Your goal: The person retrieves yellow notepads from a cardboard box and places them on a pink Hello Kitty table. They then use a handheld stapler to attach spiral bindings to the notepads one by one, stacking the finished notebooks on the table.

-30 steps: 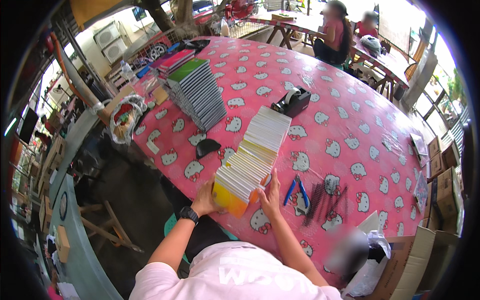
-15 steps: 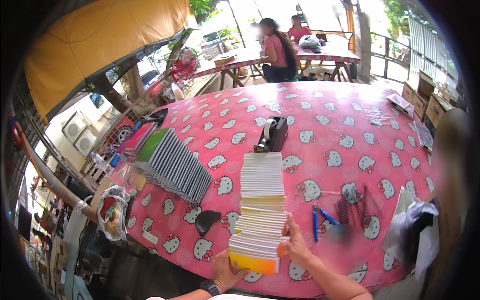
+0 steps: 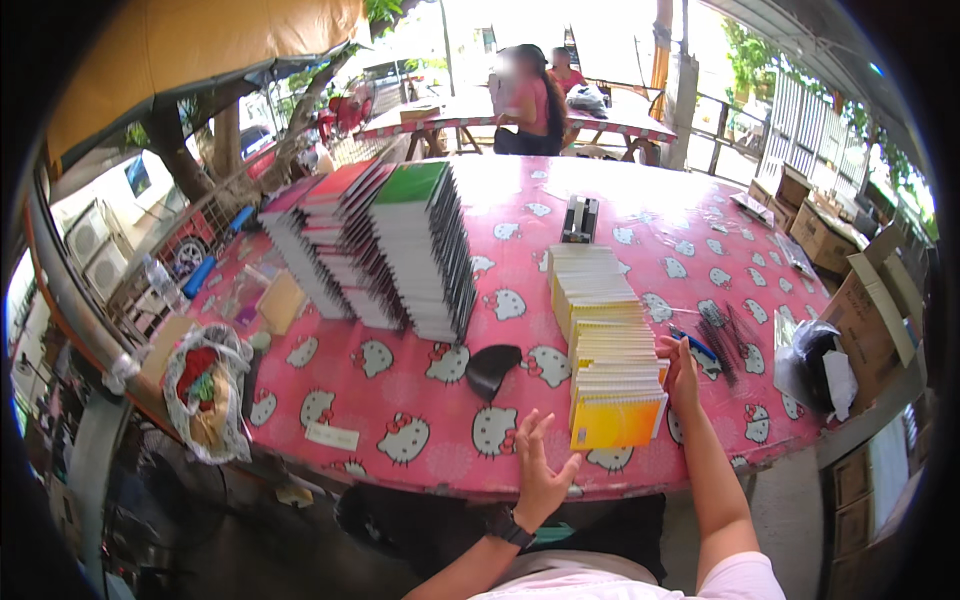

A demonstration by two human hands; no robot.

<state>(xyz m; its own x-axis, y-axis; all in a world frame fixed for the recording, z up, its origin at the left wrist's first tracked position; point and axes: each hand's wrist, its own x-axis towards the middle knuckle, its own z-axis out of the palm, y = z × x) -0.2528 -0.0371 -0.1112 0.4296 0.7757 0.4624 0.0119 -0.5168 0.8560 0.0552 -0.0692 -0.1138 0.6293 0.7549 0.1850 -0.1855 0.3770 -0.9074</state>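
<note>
A long row of small yellow-covered notebooks point(image 3: 615, 385) runs away from me across the pink cartoon-print table, white edges up, with a yellow cover facing me. Just left of its front end, my left hand point(image 3: 543, 472) is open with its fingers spread, holding nothing. Along the right side of the row, my right hand point(image 3: 682, 382) lies with fingers stretched out, touching or very near the notebooks. Blue-handled pliers point(image 3: 697, 346) rest just beyond that hand, partly hidden by it. A black tape dispenser point(image 3: 580, 220) stands behind the far end of the row.
Tall stacks of spiral notebooks point(image 3: 425, 255) stand at the left. A curved black piece point(image 3: 492, 372) lies beside the row. Black spiral wires point(image 3: 722, 340) are at the right. A plastic bag point(image 3: 208, 392) hangs at the left edge; cardboard boxes point(image 3: 865, 315) stand right. Two people sit at a far table.
My left hand has come off the front notebook and its fingers have spread. The right hand stays beside the row, its fingers straighter. The view has shifted, showing more of the table's front edge.
</note>
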